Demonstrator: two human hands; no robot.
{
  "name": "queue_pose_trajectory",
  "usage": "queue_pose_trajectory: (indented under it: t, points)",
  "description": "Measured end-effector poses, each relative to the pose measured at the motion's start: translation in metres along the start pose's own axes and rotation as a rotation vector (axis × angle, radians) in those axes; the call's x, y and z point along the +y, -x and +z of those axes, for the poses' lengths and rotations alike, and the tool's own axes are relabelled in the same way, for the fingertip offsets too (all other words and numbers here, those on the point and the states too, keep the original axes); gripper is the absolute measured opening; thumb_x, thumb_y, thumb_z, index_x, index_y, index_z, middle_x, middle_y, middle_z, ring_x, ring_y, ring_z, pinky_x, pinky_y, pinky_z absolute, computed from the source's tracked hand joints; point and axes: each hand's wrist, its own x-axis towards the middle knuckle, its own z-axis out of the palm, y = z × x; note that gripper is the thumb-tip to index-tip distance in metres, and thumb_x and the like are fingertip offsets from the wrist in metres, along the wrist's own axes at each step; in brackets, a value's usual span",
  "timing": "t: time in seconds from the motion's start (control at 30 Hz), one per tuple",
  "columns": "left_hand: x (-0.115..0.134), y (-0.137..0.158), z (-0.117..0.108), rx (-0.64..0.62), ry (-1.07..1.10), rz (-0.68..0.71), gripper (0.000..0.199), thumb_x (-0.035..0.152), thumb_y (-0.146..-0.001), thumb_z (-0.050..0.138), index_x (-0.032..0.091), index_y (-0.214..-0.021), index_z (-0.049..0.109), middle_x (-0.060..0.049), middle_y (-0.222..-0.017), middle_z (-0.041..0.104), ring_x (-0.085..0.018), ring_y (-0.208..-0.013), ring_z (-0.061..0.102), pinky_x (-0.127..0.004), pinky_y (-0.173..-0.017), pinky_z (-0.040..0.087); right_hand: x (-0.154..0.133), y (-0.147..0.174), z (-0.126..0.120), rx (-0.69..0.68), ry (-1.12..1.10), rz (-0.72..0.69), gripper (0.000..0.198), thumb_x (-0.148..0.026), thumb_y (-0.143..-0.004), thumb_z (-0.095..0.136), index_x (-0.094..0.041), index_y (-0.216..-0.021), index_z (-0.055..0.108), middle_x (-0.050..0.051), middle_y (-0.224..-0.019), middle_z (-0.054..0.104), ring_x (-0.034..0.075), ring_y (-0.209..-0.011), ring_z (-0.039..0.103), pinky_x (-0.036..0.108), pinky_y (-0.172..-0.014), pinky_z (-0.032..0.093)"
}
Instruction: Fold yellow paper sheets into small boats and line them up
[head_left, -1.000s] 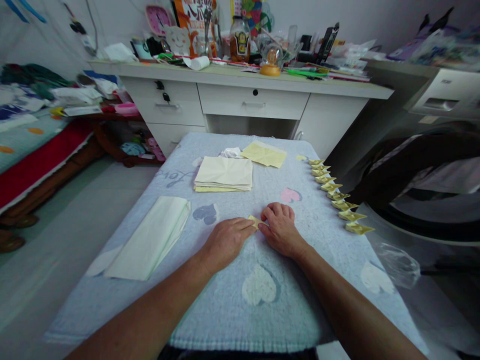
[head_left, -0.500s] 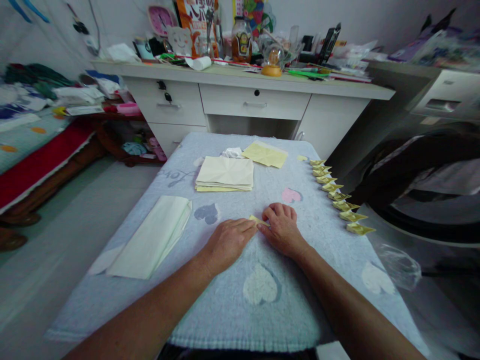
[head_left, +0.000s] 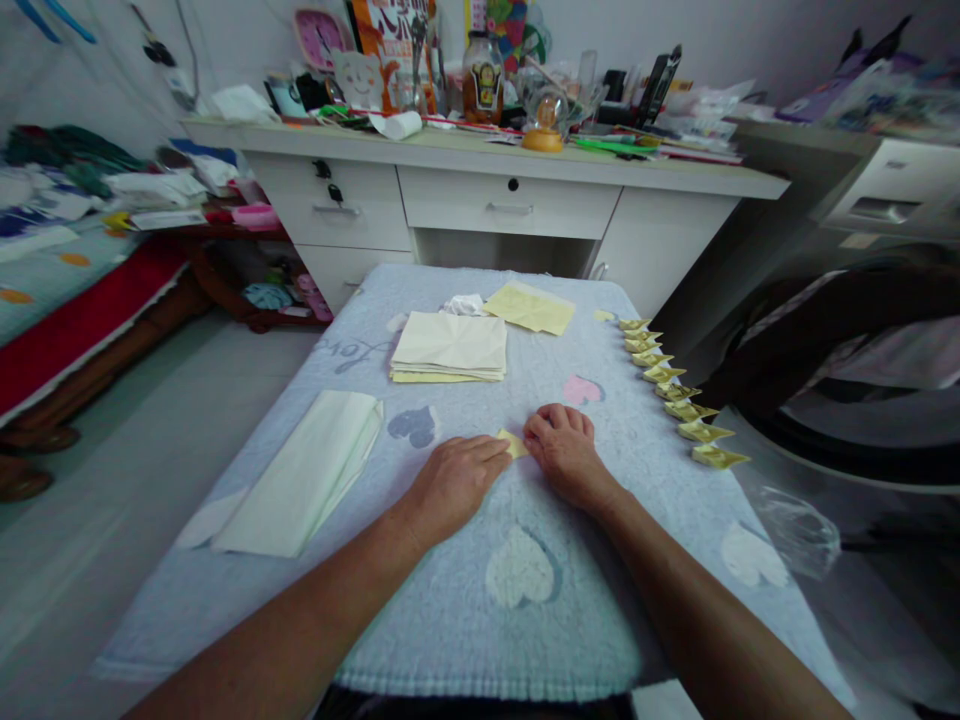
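Observation:
A small folded piece of yellow paper (head_left: 514,443) lies on the cloth-covered table between my hands. My left hand (head_left: 466,478) holds its left side against the cloth, fingers close together and covering part of it. At the right edge of the paper, my right hand (head_left: 561,447) has its fingers curled in and pinches it; the thumb and fingertips are partly hidden. Beyond my hands sits a stack of creased cream paper sheets (head_left: 450,342). Several small folded yellow paper boats (head_left: 703,432) stand in a row along the table's right edge.
A folded pale green paper bundle (head_left: 304,475) lies on the left of the table. Yellow sheets (head_left: 534,307) and a crumpled white tissue (head_left: 463,305) are at the back. A cluttered white desk (head_left: 480,150) stands beyond, with a washing machine (head_left: 892,200) to the right.
More of the yellow paper shows between my hands now. My right fingers have shifted slightly on its edge, and the thumb has drawn back from the left hand.

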Motion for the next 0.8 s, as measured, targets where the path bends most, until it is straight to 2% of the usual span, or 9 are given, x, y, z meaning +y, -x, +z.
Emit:
queue_pose_trajectory:
  t: [0.17,0.3,0.4,0.47,0.53,0.7,0.8]
  points:
    - [-0.002,0.001,0.002,-0.004,0.013,0.001,0.023,0.019,-0.094,0.049,0.020,-0.109,0.066,-0.005,-0.117,0.069,-0.021,-0.106,0.064,-0.038,-0.084,0.053,0.008,-0.003,-0.003,-0.009,-0.026,-0.010,0.013,-0.025,-0.092,0.049,-0.024,-0.097,0.061,0.006,-0.112,0.056,0.024,-0.103,0.045,0.039,-0.087,0.030]
    - [-0.001,-0.001,0.000,-0.009,0.033,-0.009,0.024,0.020,-0.094,0.048,0.021,-0.109,0.066,-0.004,-0.116,0.069,-0.021,-0.106,0.063,-0.038,-0.085,0.053,0.007,-0.002,-0.011,0.058,-0.140,0.016,0.010,-0.018,-0.090,0.050,-0.019,-0.091,0.059,0.006,-0.101,0.058,0.022,-0.096,0.046,0.035,-0.082,0.031]
    - [-0.001,-0.003,-0.001,-0.025,0.063,-0.021,0.023,0.020,-0.094,0.047,0.021,-0.107,0.067,-0.004,-0.111,0.070,-0.020,-0.103,0.064,-0.037,-0.084,0.053,-0.001,0.001,-0.015,0.060,-0.260,-0.114,0.007,-0.015,-0.088,0.053,-0.018,-0.090,0.059,0.004,-0.094,0.059,0.019,-0.091,0.047,0.032,-0.081,0.032]
    - [-0.002,-0.003,0.000,-0.020,0.112,-0.027,0.023,0.019,-0.094,0.047,0.020,-0.105,0.067,-0.004,-0.108,0.071,-0.020,-0.102,0.064,-0.036,-0.087,0.052,-0.007,0.003,-0.014,-0.018,-0.289,-0.195,0.009,-0.014,-0.088,0.053,-0.018,-0.088,0.061,0.003,-0.088,0.060,0.017,-0.087,0.048,0.030,-0.080,0.032]
    - [-0.004,-0.004,0.000,-0.006,0.188,-0.044,0.023,0.018,-0.093,0.047,0.020,-0.104,0.068,-0.004,-0.107,0.071,-0.019,-0.102,0.063,-0.036,-0.090,0.050,-0.011,0.003,-0.013,-0.068,-0.267,-0.211,0.012,-0.014,-0.088,0.053,-0.019,-0.087,0.063,0.003,-0.087,0.060,0.017,-0.086,0.048,0.031,-0.080,0.031]
    - [-0.012,-0.006,-0.002,0.079,0.436,-0.221,0.018,0.015,-0.089,0.052,0.020,-0.096,0.067,-0.002,-0.101,0.070,-0.016,-0.097,0.062,-0.032,-0.089,0.048,-0.017,0.002,-0.010,-0.084,-0.182,-0.159,0.011,-0.016,-0.088,0.054,-0.019,-0.086,0.064,0.004,-0.088,0.060,0.018,-0.086,0.046,0.031,-0.077,0.028]
    - [-0.014,-0.008,-0.003,0.080,0.386,-0.307,0.010,0.020,-0.087,0.057,0.021,-0.087,0.067,-0.003,-0.095,0.064,-0.019,-0.094,0.057,-0.035,-0.087,0.044,-0.019,0.001,-0.009,-0.088,-0.147,-0.144,0.009,-0.017,-0.088,0.054,-0.019,-0.085,0.063,0.004,-0.089,0.059,0.019,-0.087,0.045,0.031,-0.076,0.027]
